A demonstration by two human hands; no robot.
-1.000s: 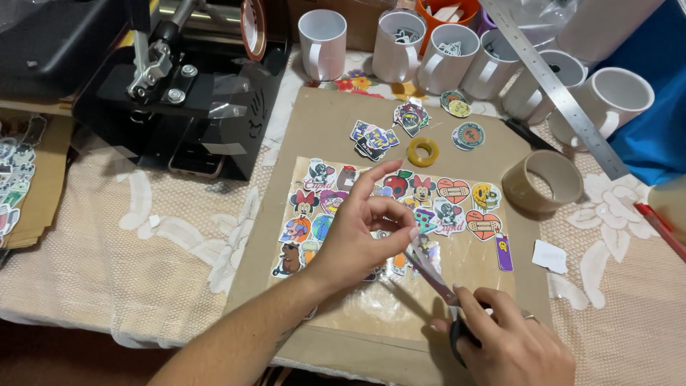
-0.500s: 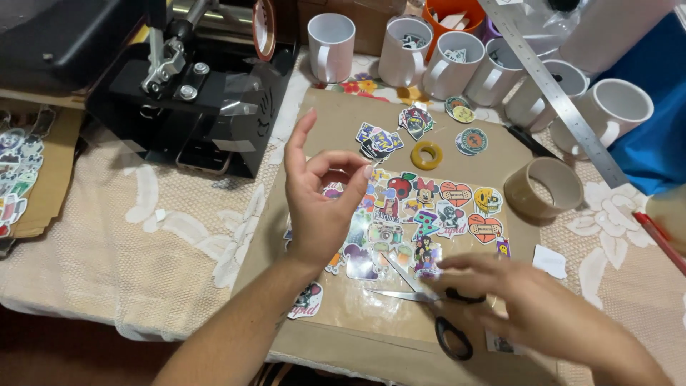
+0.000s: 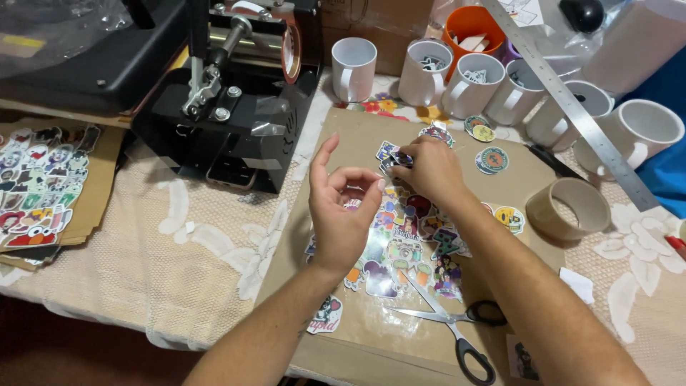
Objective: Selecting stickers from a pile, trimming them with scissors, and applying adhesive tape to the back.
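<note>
My right hand [image 3: 431,170] reaches to the far side of a brown cardboard sheet [image 3: 343,139] and pinches a small cut sticker on a little pile of cut stickers [image 3: 389,152]. My left hand [image 3: 341,214] hovers palm-up above a glossy sheet of colourful cartoon stickers [image 3: 401,251], fingers curled and apart, with nothing in it. Black-handled scissors [image 3: 457,325] lie open on the cardboard near its front edge, touched by neither hand. A single cut sticker [image 3: 325,314] lies by my left forearm.
A black mug heat press [image 3: 236,107] stands at the back left. Several white mugs [image 3: 354,68] line the back, with a steel ruler [image 3: 572,107] laid across them. A brown tape roll [image 3: 568,207] and round stickers [image 3: 493,159] lie at right. More sticker sheets [image 3: 36,186] lie far left.
My right hand has let go of the scissors, now lying on the cardboard, and moved up to the sticker pile. My left hand has lifted off the sticker sheet.
</note>
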